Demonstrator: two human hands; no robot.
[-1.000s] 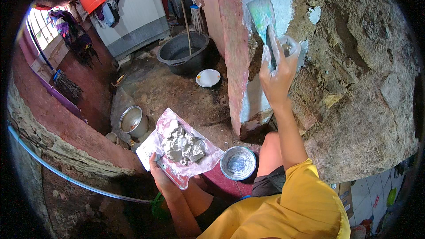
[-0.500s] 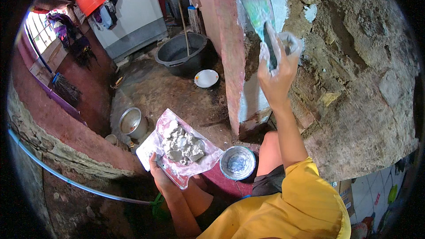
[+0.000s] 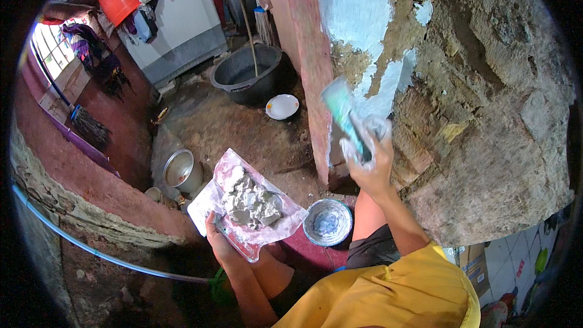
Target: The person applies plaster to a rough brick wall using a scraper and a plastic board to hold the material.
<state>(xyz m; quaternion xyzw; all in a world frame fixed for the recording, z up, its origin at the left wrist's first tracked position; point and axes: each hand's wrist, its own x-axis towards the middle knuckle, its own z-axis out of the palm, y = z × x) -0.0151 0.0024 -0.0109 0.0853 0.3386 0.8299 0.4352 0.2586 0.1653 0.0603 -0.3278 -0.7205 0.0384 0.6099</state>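
Putty blade [image 3: 341,111] lies against the rough wall [image 3: 486,115] near its pink corner edge, right hand [image 3: 370,161] clenched around it; left hand [image 3: 220,240] grips the mortar board [image 3: 243,206], open floor [image 3: 206,121] beyond.

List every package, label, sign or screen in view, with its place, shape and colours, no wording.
Cardboard box: lower right, at the foot of the rough wall, brown, boxy, partly hidden behind the yellow shirt.
Plastic wrapping: over the flat board in the left hand, clear with pinkish tint, crumpled, carrying grey putty lumps.
No signs or screens show.
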